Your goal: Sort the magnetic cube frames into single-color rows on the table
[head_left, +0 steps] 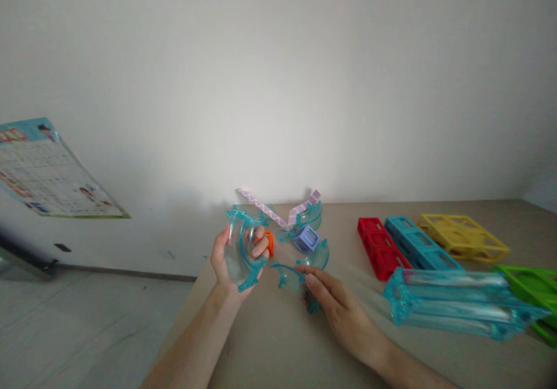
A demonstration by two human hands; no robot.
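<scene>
My left hand (223, 264) is wrapped round a curved clear track piece (237, 251) with teal edges, raised above the left side of the table. Just past its fingertips shows an orange block (270, 244); whether the hand touches it I cannot tell. To the right, my right hand (342, 308) pinches a second curved clear teal-edged piece (290, 276) between thumb and fingers, its lower part partly hidden and blurred. Beyond the hands are a purple cube frame (307, 238), another curved clear piece (319, 255) and a lilac zigzag-patterned strip (265, 209).
On the table's (261, 342) right lie red frames (383, 248), blue frames (422, 244), yellow frames (463, 238) and green frames (533, 287). Several clear teal tubes (456, 305) lie nearer. A white wall (278, 87) stands behind; a poster (56, 171) hangs left.
</scene>
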